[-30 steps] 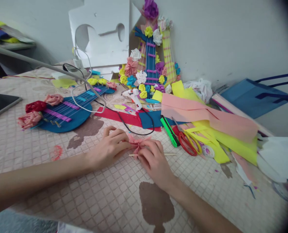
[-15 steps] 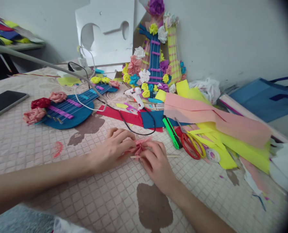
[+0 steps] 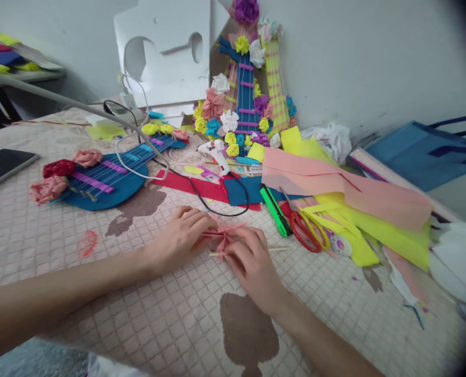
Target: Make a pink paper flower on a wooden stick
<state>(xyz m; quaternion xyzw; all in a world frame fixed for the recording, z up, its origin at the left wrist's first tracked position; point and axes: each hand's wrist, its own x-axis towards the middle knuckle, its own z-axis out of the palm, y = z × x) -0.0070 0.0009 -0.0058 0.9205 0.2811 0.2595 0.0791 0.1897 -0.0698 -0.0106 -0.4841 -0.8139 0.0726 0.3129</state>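
Note:
A gathered piece of pink crepe paper spans the gap between my two hands, just above the table. My left hand pinches its left end, with the fingers bent over it. On the other side, my right hand grips the paper's right part between thumb and fingers. A thin wooden stick runs under the right hand's fingers and shows on both sides of them. Whether that hand also holds the stick or only covers it, I cannot tell.
Beyond my hands lie a black cable, a white glue gun, a green cutter and red-and-yellow scissors. A blue paper guitar lies left, near a phone. Crepe sheets cover the right; decorated guitars lean against the wall.
My left hand has drawn slightly left, so more of the pink crepe paper shows stretched between the hands. The right hand keeps its grip. The whole view has shifted a little.

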